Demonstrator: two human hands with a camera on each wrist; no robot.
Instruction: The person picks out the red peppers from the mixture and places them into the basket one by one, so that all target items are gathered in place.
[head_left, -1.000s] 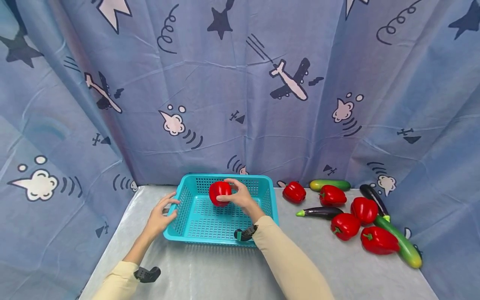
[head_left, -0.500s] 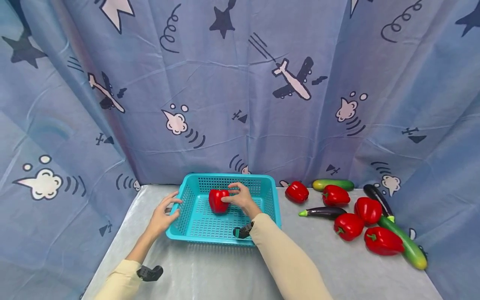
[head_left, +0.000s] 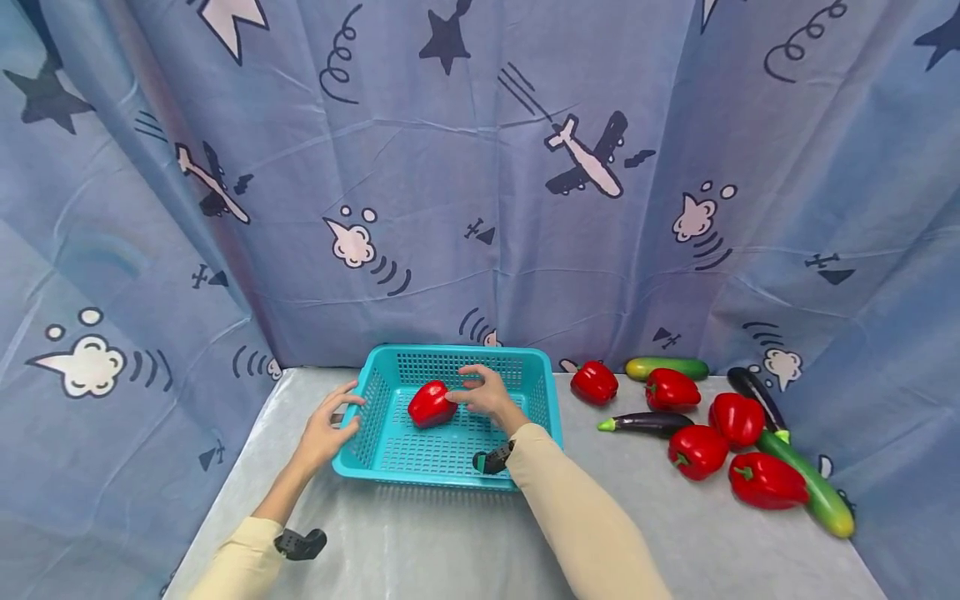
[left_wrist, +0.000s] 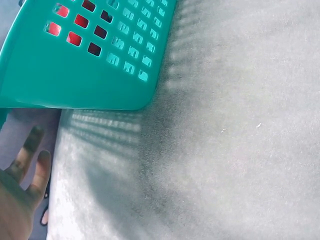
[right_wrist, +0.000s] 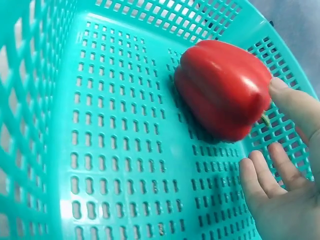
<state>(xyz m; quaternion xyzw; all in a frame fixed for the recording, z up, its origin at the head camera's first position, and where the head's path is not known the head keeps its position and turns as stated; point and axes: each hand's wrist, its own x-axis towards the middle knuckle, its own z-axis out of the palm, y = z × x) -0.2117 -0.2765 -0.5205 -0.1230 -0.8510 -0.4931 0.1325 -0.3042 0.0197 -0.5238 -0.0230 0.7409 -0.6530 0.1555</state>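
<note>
A red bell pepper [head_left: 432,404] lies on its side on the floor of the turquoise perforated basket [head_left: 420,479]. My right hand [head_left: 483,395] is inside the basket, just right of the pepper. In the right wrist view, the thumb [right_wrist: 287,97] is at the pepper's stem end, seemingly touching it, while the other fingers are spread and apart from it. Beside the basket's left wall is my left hand [head_left: 322,429], its fingers parted near the rim. The left wrist view shows two of those fingers [left_wrist: 40,175] below the basket's corner, holding nothing.
To the basket's right lie several red bell peppers [head_left: 697,452], a dark eggplant [head_left: 648,424], another eggplant [head_left: 753,396], a cucumber [head_left: 667,368] and a longer one [head_left: 813,492]. A patterned curtain [head_left: 480,183] hangs behind the grey-white table [head_left: 420,546].
The right hand has lowered the bell pepper to the basket's floor and let go. The pepper has tipped over to the left. The left hand stays by the basket's left rim.
</note>
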